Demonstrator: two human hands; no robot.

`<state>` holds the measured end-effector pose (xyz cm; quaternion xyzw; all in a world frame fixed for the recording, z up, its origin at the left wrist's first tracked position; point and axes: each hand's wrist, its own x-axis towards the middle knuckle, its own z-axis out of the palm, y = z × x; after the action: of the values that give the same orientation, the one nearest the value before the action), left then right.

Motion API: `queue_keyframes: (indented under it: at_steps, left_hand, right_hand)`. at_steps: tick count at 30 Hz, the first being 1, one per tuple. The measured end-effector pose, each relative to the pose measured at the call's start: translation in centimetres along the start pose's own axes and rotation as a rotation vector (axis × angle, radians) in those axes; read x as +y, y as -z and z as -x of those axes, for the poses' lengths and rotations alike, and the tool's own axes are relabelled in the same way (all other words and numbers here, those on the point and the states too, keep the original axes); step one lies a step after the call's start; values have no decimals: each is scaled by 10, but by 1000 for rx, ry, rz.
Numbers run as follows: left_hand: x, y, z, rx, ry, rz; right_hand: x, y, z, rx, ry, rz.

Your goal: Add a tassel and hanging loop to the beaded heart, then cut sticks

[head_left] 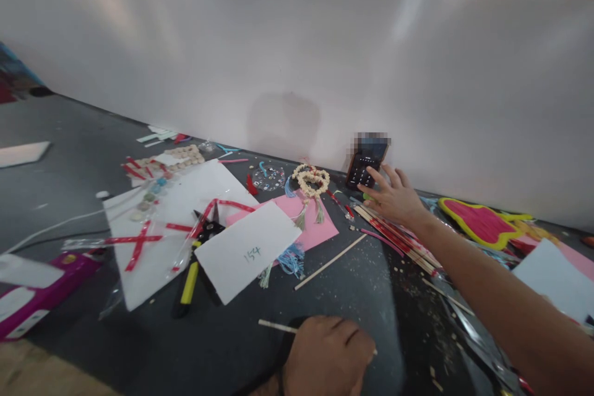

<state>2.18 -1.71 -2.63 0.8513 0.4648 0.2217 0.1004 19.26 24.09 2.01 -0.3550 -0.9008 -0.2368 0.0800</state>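
My left hand [327, 349] is curled into a fist low at the front of the dark table. A thin wooden stick [277, 325] pokes out from its left side; the rest is hidden by the hand. My right hand [394, 195] reaches far forward with fingers spread, fingertips at the screen of a mobile phone [363, 167]. The phone leans upright against the white panel and shows a dark keypad-like screen. Below the right hand lies a bundle of wooden sticks [390, 232] with red wrapping. Another loose stick [330, 262] lies between the hands.
A white card [248, 253] marked 154 lies over pliers [208, 229] with yellow handles. Beaded bracelets [312, 180] with tassels rest by pink paper [320, 229]. At left is a purple power strip [58, 288]. The white panel [208, 55] stands along the back.
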Motion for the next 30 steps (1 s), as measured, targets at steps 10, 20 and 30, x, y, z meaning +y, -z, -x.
queue_keyframes:
  at_steps: [10, 20, 30]
  left_hand:
    - [1, 0, -2, 12, -7, -22]
    - [1, 1, -3, 46, -12, -17]
    - [2, 4, -4, 51, 14, -20]
  right_hand:
    - [0, 4, -9, 55, -31, 9]
    - [-3, 7, -25, 96, -54, 76]
    - [-6, 4, -17, 19, -7, 56]
